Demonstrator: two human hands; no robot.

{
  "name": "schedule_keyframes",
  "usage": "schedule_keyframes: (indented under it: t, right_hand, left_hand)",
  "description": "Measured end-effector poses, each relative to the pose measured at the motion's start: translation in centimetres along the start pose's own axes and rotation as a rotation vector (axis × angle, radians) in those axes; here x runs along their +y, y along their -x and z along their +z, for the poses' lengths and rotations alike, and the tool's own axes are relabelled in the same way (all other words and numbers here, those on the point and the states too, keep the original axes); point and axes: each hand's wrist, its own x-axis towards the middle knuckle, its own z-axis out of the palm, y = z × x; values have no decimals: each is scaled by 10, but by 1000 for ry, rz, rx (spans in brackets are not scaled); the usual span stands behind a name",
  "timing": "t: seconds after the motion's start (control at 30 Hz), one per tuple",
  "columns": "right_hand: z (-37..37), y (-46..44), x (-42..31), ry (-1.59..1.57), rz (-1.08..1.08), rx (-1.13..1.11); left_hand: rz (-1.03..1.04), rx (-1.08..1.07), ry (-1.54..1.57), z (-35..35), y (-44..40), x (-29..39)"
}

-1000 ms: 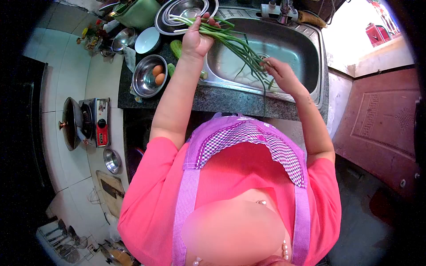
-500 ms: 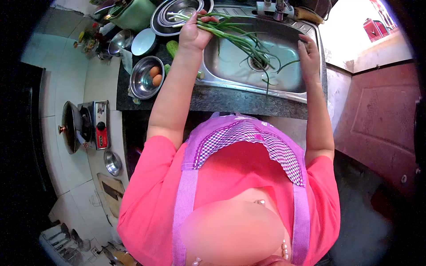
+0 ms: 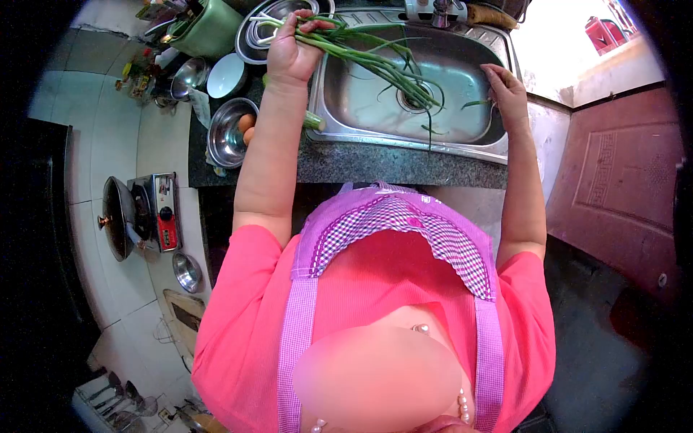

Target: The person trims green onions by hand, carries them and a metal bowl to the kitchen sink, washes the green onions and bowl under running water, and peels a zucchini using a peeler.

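My left hand [image 3: 294, 54] is closed round a bunch of green onions [image 3: 382, 63], white ends to the left and leaves drooping over the steel sink [image 3: 346, 101]. Across the basin, my right hand [image 3: 507, 94] has its fingers pinched together over the right rim. A short strip of green leaf [image 3: 475, 103] shows beside its lower fingers; whether they grip it is unclear. The drain [image 3: 419, 96] lies partly behind the onion leaves.
Left of the sink are a steel bowl with eggs [image 3: 222, 141], a white bowl [image 3: 227, 76], a green container [image 3: 213, 30] and a green vegetable [image 3: 313, 121]. The faucet [image 3: 442, 13] is behind the basin. A gas stove [image 3: 164, 213] stands farther left.
My right hand has left the drooping leaves and moved right to the basin's far side, with a leaf strip now apart from the bunch. My left hand still holds the onions.
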Motion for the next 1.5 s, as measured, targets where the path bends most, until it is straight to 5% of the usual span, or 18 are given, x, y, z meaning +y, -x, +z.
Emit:
schedule_keyframes:
  t: [0.07,0.17,0.2,0.4,0.67,0.77,0.8,0.9,0.93,1.03,1.07,1.17,1.23,1.33,1.5]
  right_hand:
    - [2,1,6,39,31,-31]
    - [0,-3,30,146,62,-84]
    - [1,-4,39,170,69,-102]
    - [7,4,72,207,324,-231]
    - [27,52,22,123,469,-475]
    - [26,89,13,51,486,-693]
    - [28,106,4,109,499,-735]
    - [33,149,7,198,647,-859]
    - [32,166,34,149,629,-824]
    - [38,200,93,187,786,-660]
    - [43,209,107,229,874,-595]
    - [63,224,163,596,766,-724]
    - [88,228,181,636,839,-745]
    - [123,247,319,778,502,-529]
    - [182,190,229,952,384,-375]
  left_hand:
    - [-60,-112,107,4,2,3]
    - [55,26,-108,-14,-6,28]
    - [-35,-97,100,-7,-6,31]
    - [188,50,-33,25,1,27]
    - [218,-16,-107,33,7,39]
    - [276,251,-349,50,14,39]
    - [59,-103,-62,20,7,61]
    - [33,-123,-21,9,4,69]
    - [276,211,-235,29,6,56]
    - [112,-17,-90,9,4,67]
    - [139,77,-115,2,-1,73]
    - [-32,-63,2,-7,-4,73]
    - [-2,34,19,6,-2,50]
    - [-89,31,60,-6,-2,47]
    - [-57,81,30,-14,11,41]
